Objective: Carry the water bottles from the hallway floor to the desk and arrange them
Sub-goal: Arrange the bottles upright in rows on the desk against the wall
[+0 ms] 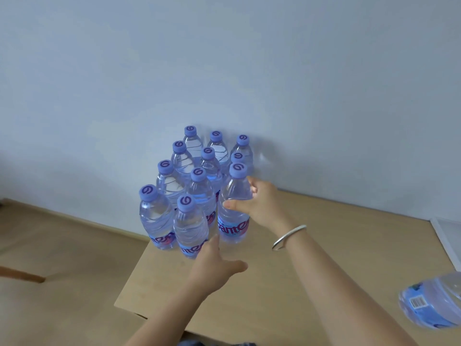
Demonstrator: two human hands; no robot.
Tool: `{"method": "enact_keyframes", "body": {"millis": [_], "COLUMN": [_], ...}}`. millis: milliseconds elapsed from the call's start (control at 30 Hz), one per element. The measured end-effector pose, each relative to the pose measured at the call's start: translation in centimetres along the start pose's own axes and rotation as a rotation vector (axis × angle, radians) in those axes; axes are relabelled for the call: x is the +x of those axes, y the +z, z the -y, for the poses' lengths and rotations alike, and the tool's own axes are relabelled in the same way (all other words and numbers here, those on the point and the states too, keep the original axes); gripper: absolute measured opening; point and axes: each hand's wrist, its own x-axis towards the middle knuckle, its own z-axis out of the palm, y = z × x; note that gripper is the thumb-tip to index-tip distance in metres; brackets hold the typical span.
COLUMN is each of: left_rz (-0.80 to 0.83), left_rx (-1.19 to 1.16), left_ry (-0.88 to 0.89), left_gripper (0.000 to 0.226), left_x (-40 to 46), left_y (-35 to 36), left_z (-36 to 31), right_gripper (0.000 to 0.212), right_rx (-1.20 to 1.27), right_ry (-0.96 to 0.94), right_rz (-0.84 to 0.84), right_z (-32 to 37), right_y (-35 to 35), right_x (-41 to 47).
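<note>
Several clear water bottles (193, 156) with purple caps stand upright in rows at the far left corner of the light wooden desk (311, 258), against the wall. My right hand (259, 203) grips the shoulder of the front right bottle (234, 203), which stands on the desk beside the group. My left hand (217, 260) reaches toward the front middle bottle (190, 226); its fingertips touch the bottle's lower part and its thumb is spread. Another bottle (434, 300) lies tilted at the lower right edge, partly cut off.
The desk's left edge (132, 273) drops off to a wooden floor (50, 270). A white flat object (449, 236) lies at the desk's right edge. A pale wall (224, 71) stands right behind the bottles.
</note>
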Motion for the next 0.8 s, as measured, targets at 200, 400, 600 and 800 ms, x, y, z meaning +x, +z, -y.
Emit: {"method": "enact_keyframes", "body": {"millis": [200, 400, 600, 800], "left_rz": [0.061, 0.121, 0.148, 0.152], "left_rx": [0.114, 0.258, 0.378, 0.436], "left_ry": [-0.1, -0.154, -0.103, -0.005], "left_gripper": [0.089, 0.029, 0.031, 0.063], "left_x": [1.1, 2.6, 3.5, 3.6], "left_y": [-0.4, -0.5, -0.1, 0.6], "left_z": [1.2, 0.9, 1.2, 1.1], "right_gripper": [0.039, 0.041, 0.054, 0.06], "right_rx": [-0.004, 0.036, -0.052, -0.016], "right_ry": [0.052, 0.062, 0.028, -0.015], "right_rz": [-0.013, 0.019, 0.017, 0.012], "right_z": [-1.6, -2.4, -3.1, -3.4], "right_y": [1.6, 2.5, 2.3, 2.3], "right_x": [1.1, 1.5, 2.0, 1.7]}}
